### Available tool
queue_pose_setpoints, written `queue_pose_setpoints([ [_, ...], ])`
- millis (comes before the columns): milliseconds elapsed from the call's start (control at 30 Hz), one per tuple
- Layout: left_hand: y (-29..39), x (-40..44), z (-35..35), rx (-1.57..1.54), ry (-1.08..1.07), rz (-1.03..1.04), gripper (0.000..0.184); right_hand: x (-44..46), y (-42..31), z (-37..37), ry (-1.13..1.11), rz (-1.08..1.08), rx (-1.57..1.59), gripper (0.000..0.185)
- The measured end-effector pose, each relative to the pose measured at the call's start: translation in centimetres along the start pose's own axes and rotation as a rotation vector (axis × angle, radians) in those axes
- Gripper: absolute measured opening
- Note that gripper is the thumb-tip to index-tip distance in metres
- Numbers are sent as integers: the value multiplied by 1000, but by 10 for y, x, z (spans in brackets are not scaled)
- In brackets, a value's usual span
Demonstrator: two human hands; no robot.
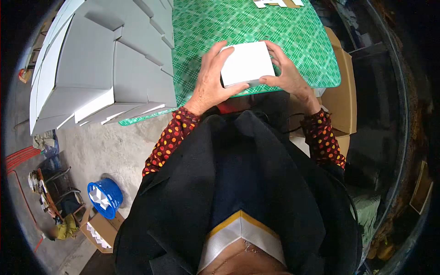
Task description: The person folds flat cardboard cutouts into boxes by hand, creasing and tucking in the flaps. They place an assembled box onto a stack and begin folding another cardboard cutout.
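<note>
A small white box (246, 63) with a blank top is held between my two hands at the front edge of the table with the green patterned cover (305, 55). My left hand (213, 80) wraps round the box's left side, its thumb along the near edge and its fingers at the far left corner. On the right side, my right hand (288, 75) grips the box with the thumb at the near corner and the fingers at the far corner. The underside of the box is hidden.
Large white cardboard pieces (137, 68) are stacked on the table's left. A brown carton (343, 87) stands right of the table. On the floor at lower left are a blue basket (118, 192) and an open carton (107, 227) with white pieces. A person (66, 228) is beyond.
</note>
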State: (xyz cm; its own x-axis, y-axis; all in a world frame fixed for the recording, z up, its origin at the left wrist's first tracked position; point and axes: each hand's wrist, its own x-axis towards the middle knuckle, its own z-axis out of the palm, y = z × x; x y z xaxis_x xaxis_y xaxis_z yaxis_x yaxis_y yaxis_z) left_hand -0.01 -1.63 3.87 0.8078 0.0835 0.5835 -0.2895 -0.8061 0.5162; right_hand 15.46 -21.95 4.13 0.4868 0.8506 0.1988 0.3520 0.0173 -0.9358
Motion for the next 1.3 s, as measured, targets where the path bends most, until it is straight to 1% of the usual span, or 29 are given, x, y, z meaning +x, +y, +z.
queue_pose_setpoints([
  [100, -3, -7, 2, -143, 59, -128, 108, 0, -7, 3, 9, 17, -44, 100],
  [133, -6, -9, 3, -142, 61, -133, 108, 0, -7, 3, 5, 18, -43, 100],
  [233, -14, -10, 6, -299, 12, -306, 114, 1, -9, 0, -3, 45, -126, 96],
  [300, -18, -11, 6, -343, 5, -368, 116, 8, -15, -1, -15, 47, -151, 95],
  [433, -16, -9, 6, -291, -19, -340, 115, 23, -62, -8, -66, -136, -665, 83],
  [500, -15, -9, 7, -300, -29, -342, 114, 38, -68, 2, -36, -365, -888, 75],
  [533, -15, -9, 8, -310, -34, -348, 113, 45, -65, 13, -40, -360, -891, 75],
  [600, -17, -8, 7, -322, -40, -357, 112, 57, -56, 35, -116, -462, -1084, 67],
  [733, -24, -14, 10, -295, -43, -375, 110, 63, -57, 54, -183, -553, -1190, 65],
  [800, -31, -16, 15, -299, -45, -367, 109, 72, -57, 73, -141, -505, -1129, 62],
  [833, -37, -21, 19, -352, -66, -388, 109, 78, -57, 90, -79, -429, -1022, 61],
  [900, -44, -26, 23, -450, -109, -425, 108, 85, -58, 106, -62, -407, -998, 60],
  [967, -43, -26, 28, -496, -138, -441, 108, 83, -58, 104, -28, -404, -937, 59],
  [1033, -21, -14, 13, -381, -67, -398, 103, 79, -62, 92, -8, -415, -909, 58],
  [1067, -11, -9, 4, -322, -30, -377, 101, 73, -69, 72, -99, -392, -1127, 58],
  [1133, -7, -5, -1, -261, 12, -356, 99, 59, -57, 39, -63, -366, -1270, 56],
  [1167, -8, -3, -2, -259, -12, -356, 100, 56, -43, 29, 65, -366, -1192, 55],
  [1200, -8, -2, -2, -258, -37, -356, 101, 56, -45, 28, 64, -369, -1192, 55],
  [1300, -10, -3, -1, -260, -107, -362, 103, 57, -50, 37, 46, -453, -1340, 60],
])
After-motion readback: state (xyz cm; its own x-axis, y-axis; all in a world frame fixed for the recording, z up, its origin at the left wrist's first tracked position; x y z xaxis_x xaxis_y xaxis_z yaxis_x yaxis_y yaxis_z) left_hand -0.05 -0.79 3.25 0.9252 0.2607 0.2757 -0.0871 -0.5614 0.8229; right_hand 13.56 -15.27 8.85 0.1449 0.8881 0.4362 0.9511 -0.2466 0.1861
